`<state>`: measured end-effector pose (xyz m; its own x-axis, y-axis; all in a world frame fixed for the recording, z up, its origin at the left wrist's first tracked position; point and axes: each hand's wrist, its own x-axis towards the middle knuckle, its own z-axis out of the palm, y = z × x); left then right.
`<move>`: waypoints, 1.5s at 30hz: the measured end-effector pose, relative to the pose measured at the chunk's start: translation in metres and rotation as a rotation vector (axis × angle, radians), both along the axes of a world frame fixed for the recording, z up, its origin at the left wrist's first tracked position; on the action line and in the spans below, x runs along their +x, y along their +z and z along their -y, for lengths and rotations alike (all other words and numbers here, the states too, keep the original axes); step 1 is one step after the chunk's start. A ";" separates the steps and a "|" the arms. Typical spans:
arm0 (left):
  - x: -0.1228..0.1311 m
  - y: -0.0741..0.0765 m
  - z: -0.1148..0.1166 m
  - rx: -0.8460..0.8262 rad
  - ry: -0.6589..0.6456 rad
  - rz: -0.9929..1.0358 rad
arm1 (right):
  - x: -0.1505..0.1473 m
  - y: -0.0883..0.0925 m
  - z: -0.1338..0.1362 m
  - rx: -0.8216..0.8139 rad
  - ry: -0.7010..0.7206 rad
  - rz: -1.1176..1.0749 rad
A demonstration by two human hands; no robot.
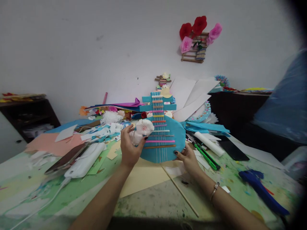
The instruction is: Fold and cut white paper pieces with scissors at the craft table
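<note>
Blue guitar-shaped piece (178, 131) is raised upright over the near middle of the worktop (144, 207), flat face to the camera. Left hand (129, 147): grip closed around a pair of white flowers (144, 127), thumb below, fingers behind, at the body's left edge — can't tell if they're fixed to it. Right hand (188, 158): thumb on the front of the lower right rim, fingers behind, pinching it.

Handling, my guess: light, fairly stiff sheet, bends if squeezed; petals soft, crush easily. Best hold is the bare rim — keep off strings and petals.

Materials: body smooth, matte, rounded; neck straight with stubby side tabs. Thin pale strings (157, 156) run lengthwise, crossed by slim coloured sticks (160, 141) in pink, brown, red, yellow. Flowers look papery, ruffled, pink-speckled centre.

Below: flat cream sheet (144, 177), thin straight wooden rod (182, 193). Right side: green cutter (207, 156), white roll (208, 143), glossy black phone (232, 148), blue plastic glue gun (263, 191).
</note>
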<state>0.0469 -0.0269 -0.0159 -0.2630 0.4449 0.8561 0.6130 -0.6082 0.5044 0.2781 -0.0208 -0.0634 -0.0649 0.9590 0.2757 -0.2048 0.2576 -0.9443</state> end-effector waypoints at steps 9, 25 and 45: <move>-0.020 -0.015 -0.031 -0.198 -0.028 0.522 | 0.007 -0.002 -0.006 -0.183 -0.003 -0.144; -0.007 -0.048 -0.048 -0.312 -0.167 -0.435 | 0.020 -0.005 -0.017 -0.365 -0.027 -0.163; -0.015 -0.060 -0.067 -0.583 -0.226 0.301 | 0.031 0.004 -0.018 -0.208 -0.170 0.156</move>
